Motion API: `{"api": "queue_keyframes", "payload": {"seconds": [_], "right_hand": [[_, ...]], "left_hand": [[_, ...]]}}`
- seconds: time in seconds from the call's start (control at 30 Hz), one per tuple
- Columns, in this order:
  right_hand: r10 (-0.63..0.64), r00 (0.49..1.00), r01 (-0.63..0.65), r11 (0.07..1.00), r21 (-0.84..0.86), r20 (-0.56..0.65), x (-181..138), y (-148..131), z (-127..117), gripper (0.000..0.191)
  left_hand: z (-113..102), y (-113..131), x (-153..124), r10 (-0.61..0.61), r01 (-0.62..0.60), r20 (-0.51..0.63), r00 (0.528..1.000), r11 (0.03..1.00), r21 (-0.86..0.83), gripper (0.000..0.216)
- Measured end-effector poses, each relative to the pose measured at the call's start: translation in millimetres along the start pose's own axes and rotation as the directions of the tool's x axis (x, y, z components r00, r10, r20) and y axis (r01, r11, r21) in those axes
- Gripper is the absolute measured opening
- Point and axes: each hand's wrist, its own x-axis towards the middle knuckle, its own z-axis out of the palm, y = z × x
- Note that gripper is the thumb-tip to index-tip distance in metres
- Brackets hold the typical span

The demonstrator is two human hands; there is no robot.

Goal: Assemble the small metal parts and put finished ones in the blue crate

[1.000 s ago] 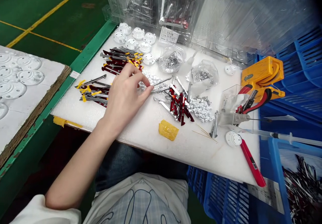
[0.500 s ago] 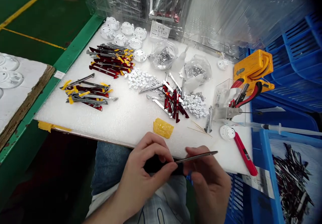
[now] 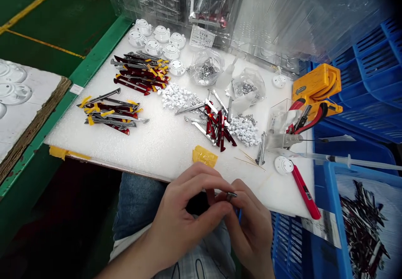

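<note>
In front of the table's near edge, my left hand (image 3: 191,212) and my right hand (image 3: 251,224) meet. Between their fingertips is a slim metal strip (image 3: 231,195), of which only a short dark, shiny end shows. Thumb and fingers of the left hand pinch it from one side, while the right hand's curled fingers close on it from the other. Just above the left hand lies a folded piece of yellow tape (image 3: 204,157). Beyond that is a loose pile of red and silver metal strips (image 3: 220,124).
Strips with yellow tape tabs (image 3: 109,113) lie at left. White round parts (image 3: 153,47) stand at the back. Small white pieces (image 3: 176,96) and bags of tiny metal parts (image 3: 205,70) fill the middle. At right are a yellow tape dispenser (image 3: 314,87), pliers (image 3: 303,120), a red-handled tool (image 3: 304,191) and a blue crate (image 3: 333,199).
My right hand has moved left and closed in against the left hand. The metal strip, earlier seen lengthwise pointing right, is turned and mostly hidden by the fingers.
</note>
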Motion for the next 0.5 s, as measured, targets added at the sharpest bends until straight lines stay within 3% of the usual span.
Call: {"api": "queue_keyframes", "payload": {"seconds": [0.27, 0.5], "right_hand": [[-0.024, 0.999, 0.025, 1.0, -0.005, 0.022, -2.3, 2.8, -3.5, 0.021], [-0.059, 0.998, 0.059, 0.997, -0.054, -0.007, -3.2, 0.9, -8.4, 0.023]], "left_hand": [[5.5, -0.8, 0.7, 0.039, -0.039, -0.015, 0.999, 0.999, -0.038, 0.017], [3.0, 3.5, -2.9, 0.069, -0.07, -0.024, 0.997, 0.997, -0.039, 0.004]]}}
